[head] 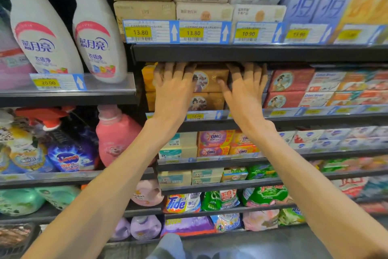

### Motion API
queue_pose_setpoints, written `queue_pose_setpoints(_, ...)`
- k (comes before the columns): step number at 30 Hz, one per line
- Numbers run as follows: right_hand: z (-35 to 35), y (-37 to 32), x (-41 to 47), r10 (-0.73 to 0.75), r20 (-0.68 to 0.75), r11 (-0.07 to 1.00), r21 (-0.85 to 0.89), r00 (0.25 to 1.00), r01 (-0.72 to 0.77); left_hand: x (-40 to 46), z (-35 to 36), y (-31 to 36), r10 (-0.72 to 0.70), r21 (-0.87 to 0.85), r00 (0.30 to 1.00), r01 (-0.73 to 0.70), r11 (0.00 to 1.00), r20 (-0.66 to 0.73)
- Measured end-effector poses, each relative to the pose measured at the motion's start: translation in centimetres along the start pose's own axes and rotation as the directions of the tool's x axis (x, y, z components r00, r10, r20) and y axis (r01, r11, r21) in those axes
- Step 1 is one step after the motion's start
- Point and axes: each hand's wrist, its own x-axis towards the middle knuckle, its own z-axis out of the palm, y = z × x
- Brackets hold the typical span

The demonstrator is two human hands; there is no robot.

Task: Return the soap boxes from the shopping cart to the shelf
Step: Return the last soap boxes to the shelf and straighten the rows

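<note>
I record a tall store shelf filling the view, its dark tiers packed with detergent and soap goods. Large white bottles stand upper left, a pink jug lower left. On the tier at hand level, red boxes sit just right of the work area and yellow boxes just left. The brown soap boxes are stacked two high on that tier, behind the price-label rail. My left hand lies flat, fingers spread, against the stack's left side; my right hand likewise against its right: neither grip is clenched around anything. The overhanging tier shades the fingertips. The shopping cart's position I cannot make out.
</note>
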Motion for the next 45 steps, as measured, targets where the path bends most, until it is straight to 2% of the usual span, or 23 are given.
queue_pose_setpoints(4, -0.2, 0.0, -0.1, 0.011, 0.012, 0.999, 0.045, 1.000, -0.011, 0.2, 0.2, -0.1, -0.017, 0.027, 1.000, 0.017, 0.999, 0.013)
queue_pose_setpoints(12, -0.4, 0.2, 0.3, -0.013, 0.024, 1.000, 0.006, 1.000, 0.012, 0.1, -0.5, 0.3, -0.049, -0.012, 0.997, 0.049, 0.999, 0.061)
queue_pose_setpoints(17, -0.5, 0.4, -0.1, -0.057, -0.029, 0.998, -0.025, 0.998, 0.056, 0.0, -1.2, 0.2, -0.040, -0.018, 0.998, 0.041, 0.999, 0.053)
queue_pose_setpoints(22, -0.6, 0.3, -0.1, -0.042, 0.011, 0.999, -0.028, 0.999, 0.042, 0.2, -1.3, 0.5, -0.056, -0.045, 0.993, 0.061, 0.997, 0.105)
queue_pose_setpoints(25, -1.0, 0.7, -0.9, -0.056, -0.044, 0.998, -0.021, 0.997, 0.056, -0.2, -1.5, 0.5, -0.046, -0.060, 0.993, 0.053, 0.997, 0.104)
queue_pose_setpoints(27, -1.5, 1.3, -1.6, -0.044, -0.048, 0.999, -0.031, 0.998, 0.043, -0.7, -1.8, 0.7, -0.011, -0.096, 0.997, 0.019, 0.995, 0.078)
queue_pose_setpoints(30, -2.5, 2.8, -2.9, -0.030, -0.051, 1.000, 0.009, 0.998, 0.030, -1.3, -2.4, 2.1, 0.110, -0.188, 0.994, -0.107, 0.976, 0.007)
queue_pose_setpoints(35, -4.4, 5.4, -5.4, 0.008, -0.065, 1.000, 0.006, 0.998, -0.008, -1.5, -2.6, 5.4, 0.328, -0.392, 0.945, -0.297, 0.871, 0.012)
queue_pose_setpoints(40, -5.4, 7.7, -7.6, 0.070, 0.030, 0.995, -0.067, 0.997, -0.067, -2.5, -2.3, 8.2, 0.444, -0.535, 0.888, -0.319, 0.782, 0.120)
queue_pose_setpoints(45, -5.9, 10.0, -8.1, 0.093, 0.106, 0.994, -0.065, 0.990, -0.086, -2.7, -2.2, 10.3, 0.450, -0.563, 0.870, -0.272, 0.780, 0.203)
